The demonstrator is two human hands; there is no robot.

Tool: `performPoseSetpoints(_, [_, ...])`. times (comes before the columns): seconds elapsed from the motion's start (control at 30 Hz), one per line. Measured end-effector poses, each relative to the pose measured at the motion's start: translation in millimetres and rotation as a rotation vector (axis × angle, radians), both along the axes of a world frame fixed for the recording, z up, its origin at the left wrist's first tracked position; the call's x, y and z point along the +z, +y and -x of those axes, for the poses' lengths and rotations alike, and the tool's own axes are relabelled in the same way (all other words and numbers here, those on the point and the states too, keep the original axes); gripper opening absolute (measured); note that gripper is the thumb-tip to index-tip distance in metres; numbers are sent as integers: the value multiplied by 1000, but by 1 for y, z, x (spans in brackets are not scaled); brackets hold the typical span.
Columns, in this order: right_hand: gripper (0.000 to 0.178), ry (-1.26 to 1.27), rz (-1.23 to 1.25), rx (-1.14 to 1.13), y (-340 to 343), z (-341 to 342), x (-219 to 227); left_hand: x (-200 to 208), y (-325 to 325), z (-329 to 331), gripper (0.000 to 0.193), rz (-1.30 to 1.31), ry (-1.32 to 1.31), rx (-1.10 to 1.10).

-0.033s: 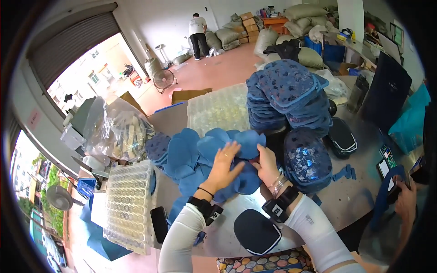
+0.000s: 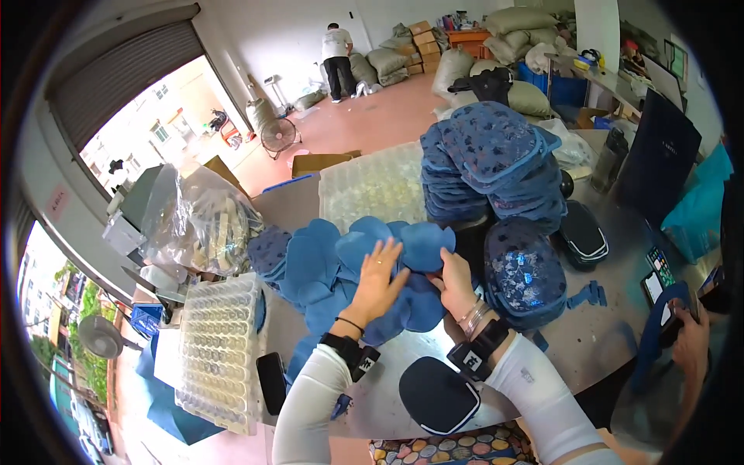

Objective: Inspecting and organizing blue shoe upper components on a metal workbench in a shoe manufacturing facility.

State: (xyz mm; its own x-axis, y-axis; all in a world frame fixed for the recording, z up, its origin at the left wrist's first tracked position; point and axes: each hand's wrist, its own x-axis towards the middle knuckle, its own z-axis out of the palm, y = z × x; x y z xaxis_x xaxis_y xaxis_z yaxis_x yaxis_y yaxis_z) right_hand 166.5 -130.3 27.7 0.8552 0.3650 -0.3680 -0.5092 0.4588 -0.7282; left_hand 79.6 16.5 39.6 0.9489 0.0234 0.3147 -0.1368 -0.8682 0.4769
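Observation:
A loose pile of rounded plain blue fabric pieces [image 2: 314, 263] lies on the metal table in front of me. My left hand [image 2: 377, 285] rests on the pile with its fingers stretched out and apart. At the pile's right side, my right hand [image 2: 455, 283] pinches the edge of one rounded blue fabric piece [image 2: 428, 242] between thumb and fingers. Just right of this hand sits a dark blue patterned piece with shiny silver print [image 2: 525, 271]. Nearer to me, between my forearms, lies a black rounded case with white trim [image 2: 439, 394].
Tall stacks of patterned blue pieces [image 2: 496, 155] stand behind my right hand. Clear plastic trays [image 2: 217, 349] lie left and at the back [image 2: 368, 186]. A phone [image 2: 271, 382] is beside my left forearm. Another person's hand [image 2: 690, 341] holds something dark at the right edge.
My right hand and the blue fabric piece in it have shifted very slightly to the right. My left hand stays almost in place on the pile.

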Motion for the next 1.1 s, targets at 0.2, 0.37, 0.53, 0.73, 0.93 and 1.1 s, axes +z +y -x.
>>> performPoseSetpoints(0.2, [29,-462,154,-311,3,12,-9,-34,28,-12,57,-47,303,297])
performPoseSetpoints(0.37, [31,-757,162,-355,-26,32,38,-43,22,-17,57,-255,294,352])
performPoseSetpoints(0.53, [34,-313,-331,-85,-45,54,64,-9,1,0,54,740,110,187])
performPoseSetpoints(0.73, [34,-212,-370,59,-76,79,75,32,-75,45,50,2051,207,-19])
performPoseSetpoints(0.93, [35,-551,-105,-149,-102,98,58,21,-61,50,22,1487,-293,333])
performPoseSetpoints(1.1, [32,-571,146,-382,-116,102,57,33,-28,36,30,780,-276,445])
